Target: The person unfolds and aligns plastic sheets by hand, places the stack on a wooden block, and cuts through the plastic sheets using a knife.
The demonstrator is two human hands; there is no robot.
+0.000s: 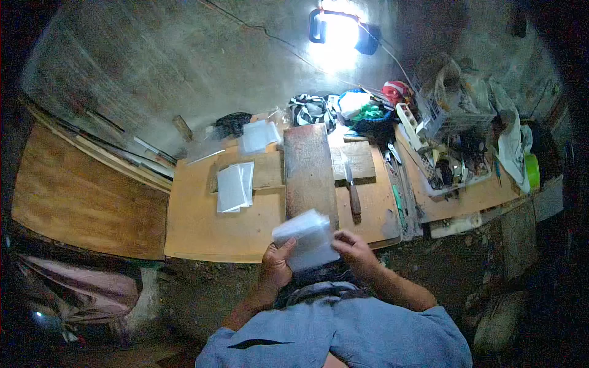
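A stack of clear plastic sheets or sleeves (307, 242) is held in front of the body, over the table's front edge. My left hand (279, 260) grips its left side, thumb on top. At the stack's right edge is my right hand (354, 250), its fingers drawn together; whether they pinch a sheet is too blurred to tell. More clear sheets (234, 187) lie fanned on a wooden board (267, 172) to the left, and another pile (259, 136) lies behind them. Beyond the held stack, a long worn board (310, 165) runs away from me.
A knife (351, 190) lies beside the long board, partly on a small wooden block (362, 161). To the right stand a power strip (408, 119) and a tray of tools (457, 184). Bags and cloths (314, 110) line the back under a bright lamp (340, 30).
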